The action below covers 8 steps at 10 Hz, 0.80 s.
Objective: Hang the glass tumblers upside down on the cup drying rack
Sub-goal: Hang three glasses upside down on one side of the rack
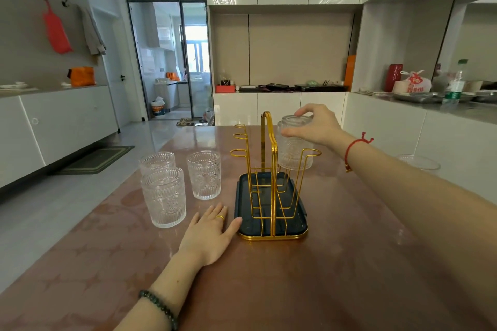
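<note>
Three upright tumblers stand on the table left of the rack, clear of it. My left hand lies flat and open on the table, fingertips just touching the rack's dark tray. My right hand grips a fourth tumbler by its base, upside down, over a far-right prong of the rack.
</note>
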{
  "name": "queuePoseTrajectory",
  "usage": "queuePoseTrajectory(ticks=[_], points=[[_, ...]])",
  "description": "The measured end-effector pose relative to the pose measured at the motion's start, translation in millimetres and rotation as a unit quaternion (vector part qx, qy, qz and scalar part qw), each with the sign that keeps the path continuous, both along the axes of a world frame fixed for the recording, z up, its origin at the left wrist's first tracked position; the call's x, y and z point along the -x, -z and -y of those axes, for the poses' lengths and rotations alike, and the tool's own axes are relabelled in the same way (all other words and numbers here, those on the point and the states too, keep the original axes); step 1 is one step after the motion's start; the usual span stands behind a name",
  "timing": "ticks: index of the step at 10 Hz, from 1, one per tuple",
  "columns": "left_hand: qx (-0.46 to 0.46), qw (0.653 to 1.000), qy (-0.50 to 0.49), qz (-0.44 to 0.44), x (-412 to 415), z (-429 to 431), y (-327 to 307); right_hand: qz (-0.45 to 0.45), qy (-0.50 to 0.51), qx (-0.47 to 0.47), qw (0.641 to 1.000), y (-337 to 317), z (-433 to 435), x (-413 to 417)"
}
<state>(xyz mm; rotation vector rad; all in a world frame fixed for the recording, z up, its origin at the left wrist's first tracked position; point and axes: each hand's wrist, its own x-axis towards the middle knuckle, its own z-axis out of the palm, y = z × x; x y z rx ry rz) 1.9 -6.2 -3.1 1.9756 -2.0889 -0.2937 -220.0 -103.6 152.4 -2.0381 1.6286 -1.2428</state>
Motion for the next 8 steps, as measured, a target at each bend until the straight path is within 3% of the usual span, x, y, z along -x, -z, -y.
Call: queuePoseTrajectory(ticks=[8], points=[[-0.003,1.000,-0.001,0.002,-0.5,0.6,0.6,-0.021,-0.037,-0.142,0.989,7.2,-3.6,3.9]])
